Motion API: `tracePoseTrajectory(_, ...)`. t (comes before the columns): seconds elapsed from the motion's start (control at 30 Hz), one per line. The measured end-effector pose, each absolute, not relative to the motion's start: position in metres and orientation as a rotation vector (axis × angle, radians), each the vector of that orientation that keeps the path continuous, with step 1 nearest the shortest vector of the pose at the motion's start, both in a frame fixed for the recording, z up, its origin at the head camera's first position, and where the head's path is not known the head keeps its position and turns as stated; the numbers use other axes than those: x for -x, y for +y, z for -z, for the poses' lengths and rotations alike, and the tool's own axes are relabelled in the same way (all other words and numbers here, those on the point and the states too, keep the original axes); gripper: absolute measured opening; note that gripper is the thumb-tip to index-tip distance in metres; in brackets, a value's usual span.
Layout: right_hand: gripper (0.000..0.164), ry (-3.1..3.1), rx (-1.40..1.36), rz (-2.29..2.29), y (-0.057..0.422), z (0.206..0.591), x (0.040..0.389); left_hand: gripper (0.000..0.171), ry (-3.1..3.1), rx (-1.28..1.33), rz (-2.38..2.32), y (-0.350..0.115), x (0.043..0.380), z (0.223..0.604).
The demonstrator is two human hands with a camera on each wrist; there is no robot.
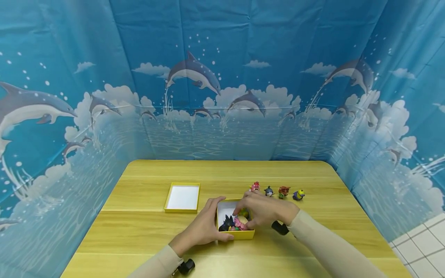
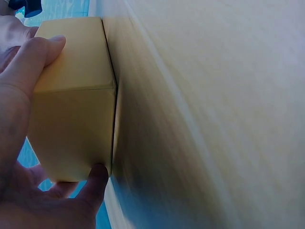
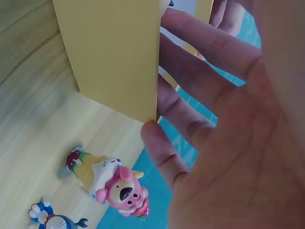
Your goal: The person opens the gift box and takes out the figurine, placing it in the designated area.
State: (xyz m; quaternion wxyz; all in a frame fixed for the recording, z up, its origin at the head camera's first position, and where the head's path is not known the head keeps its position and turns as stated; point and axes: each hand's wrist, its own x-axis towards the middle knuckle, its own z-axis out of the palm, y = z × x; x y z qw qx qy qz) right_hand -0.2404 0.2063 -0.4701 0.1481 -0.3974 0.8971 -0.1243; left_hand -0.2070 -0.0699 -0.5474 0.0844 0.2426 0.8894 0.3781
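A yellow box [image 1: 247, 234] with a white inside stands on the table, its top uncovered. My left hand [image 1: 205, 227] grips it from the left, thumb along the near wall, fingers round the far left corner; in the left wrist view the box [image 2: 76, 119] shows between thumb and fingers. Inside lie a black figurine [image 1: 227, 222] with pointed ears, a pink figurine [image 1: 240, 223] and a greenish one [image 1: 245, 212]. My right hand [image 1: 262, 208] reaches over the right wall into the box, fingers bent above the figurines. The fingertips are partly hidden, so I cannot tell whether they pinch one.
A shallow yellow lid [image 1: 183, 197] with a white inside lies left of the box. Behind and right of the box several figurines stand in a row: a pink bear [image 3: 121, 188], a dark one [image 1: 269, 191], a brown one [image 1: 283, 192] and a yellow-and-blue one [image 1: 298, 195].
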Motion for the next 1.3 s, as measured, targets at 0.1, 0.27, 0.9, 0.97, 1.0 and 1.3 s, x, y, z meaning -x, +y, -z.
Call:
tracePoseTrajectory(0.1, 0.043, 2.542, 1.144, 0.343, 0.203, 0.472, 0.244, 0.132, 2.659, -0.727, -1.121, -0.071, 0.207, 0.548)
tracePoseTrajectory(0.27, 0.042, 2.494, 1.139, 0.347, 0.2, 0.474, 0.249, 0.132, 2.659, -0.731, -1.124, -0.072, 0.207, 0.548)
tracePoseTrajectory(0.9, 0.042, 2.468, 1.111, 0.43, 0.203, 0.48, 0.252, 0.132, 2.657, -0.72, -1.128, -0.071, 0.207, 0.548)
tracePoseTrajectory(0.97, 0.043, 2.47, 1.116, 0.432, 0.204, 0.481, 0.252, 0.132, 2.658, -0.72, -1.129, -0.071, 0.208, 0.548)
tracePoseTrajectory(1.0, 0.043, 2.471, 1.119, 0.434, 0.204, 0.481, 0.252, 0.131, 2.657, -0.721, -1.131, -0.071, 0.208, 0.548)
tracePoseTrajectory(1.3, 0.043, 2.467, 1.14, 0.477, 0.207, 0.479, 0.251, 0.131, 2.651, -0.72, -1.14, -0.07, 0.207, 0.546)
